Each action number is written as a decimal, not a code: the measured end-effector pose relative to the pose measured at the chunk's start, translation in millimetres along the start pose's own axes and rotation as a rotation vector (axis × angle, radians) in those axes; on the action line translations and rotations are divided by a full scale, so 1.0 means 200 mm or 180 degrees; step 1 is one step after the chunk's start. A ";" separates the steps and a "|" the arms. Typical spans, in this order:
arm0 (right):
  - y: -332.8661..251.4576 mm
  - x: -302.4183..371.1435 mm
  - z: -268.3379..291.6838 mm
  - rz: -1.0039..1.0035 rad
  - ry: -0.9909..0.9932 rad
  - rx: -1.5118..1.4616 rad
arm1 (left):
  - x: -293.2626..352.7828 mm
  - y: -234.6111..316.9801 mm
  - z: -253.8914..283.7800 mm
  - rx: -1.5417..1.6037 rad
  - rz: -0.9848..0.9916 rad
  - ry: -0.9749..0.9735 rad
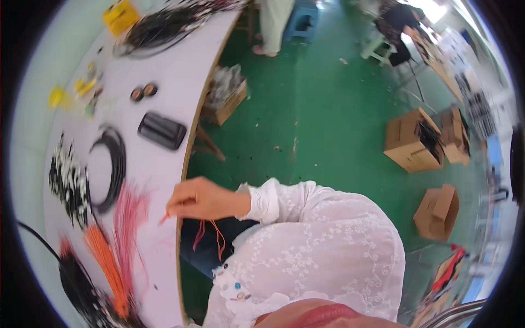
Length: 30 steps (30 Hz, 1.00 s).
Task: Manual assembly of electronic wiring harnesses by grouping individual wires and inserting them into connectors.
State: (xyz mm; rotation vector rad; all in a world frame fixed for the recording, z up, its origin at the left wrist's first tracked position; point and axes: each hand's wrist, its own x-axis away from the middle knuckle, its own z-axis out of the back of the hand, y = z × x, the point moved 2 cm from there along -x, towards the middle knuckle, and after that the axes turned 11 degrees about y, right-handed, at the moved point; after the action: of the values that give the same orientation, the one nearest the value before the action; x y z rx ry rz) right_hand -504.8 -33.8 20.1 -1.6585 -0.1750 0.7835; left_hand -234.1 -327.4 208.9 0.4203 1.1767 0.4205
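Observation:
My right hand (199, 200) is over the table's front edge with its fingers pinched on thin red and orange wires (219, 240). Short ends stick out past the fingertips, while longer ends hang below the hand in front of dark blue trousers. Beside it on the white table (158, 262) lies a loose bundle of pink-red wires (130, 216). A bundle of orange wires (105, 259) rests farther left. Behind these sits a coil of black cable (116, 169), next to black cables with white ends (70, 183). My left hand is out of the picture.
A black case (162, 130), two small round rolls (144, 92), a yellow container (60, 98) and a black cable pile (158, 30) occupy the table. Cardboard boxes (413, 139) stand on the green floor. Another person (402, 24) sits far right; someone in pale trousers (273, 24) is ahead.

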 end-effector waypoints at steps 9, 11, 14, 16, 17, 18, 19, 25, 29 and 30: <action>-0.29 0.12 -0.17 0.0146 -0.0640 -0.0034 | 0.71 0.60 -0.13 0.0499 0.1935 -0.2456; -0.34 0.16 -0.23 0.0214 -0.0832 -0.0074 | 0.77 0.55 -0.18 0.0645 0.2253 -0.2113; -0.36 0.19 -0.30 0.0245 -0.0669 0.0030 | 0.86 0.46 -0.23 0.1089 0.1988 -0.1533; -0.35 0.19 -0.30 0.0209 -0.0727 0.0127 | 0.89 0.44 -0.26 0.1192 0.1973 -0.1361; -0.35 0.19 -0.29 0.0249 -0.0655 0.0116 | 0.90 0.44 -0.28 0.1276 0.1999 -0.1243; -0.34 0.19 -0.29 0.0220 -0.0712 0.0186 | 0.91 0.43 -0.28 0.1297 0.1975 -0.1173; -0.33 0.19 -0.28 0.0233 -0.0639 0.0233 | 0.92 0.43 -0.29 0.1339 0.1980 -0.1151; -0.30 0.19 -0.26 0.0184 -0.0599 0.0331 | 0.94 0.41 -0.33 0.1422 0.2151 -0.1108; -0.28 0.18 -0.26 0.0144 -0.0606 0.0304 | 0.95 0.39 -0.35 0.1435 0.2265 -0.1089; -0.28 0.18 -0.26 0.0142 -0.0610 0.0328 | 0.94 0.39 -0.36 0.1475 0.2204 -0.1097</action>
State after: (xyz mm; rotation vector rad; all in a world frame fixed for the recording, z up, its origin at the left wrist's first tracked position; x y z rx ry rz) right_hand -431.6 -43.4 59.2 -1.4941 -0.2288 0.9702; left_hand -247.3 -156.2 77.7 1.2688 0.7566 0.6373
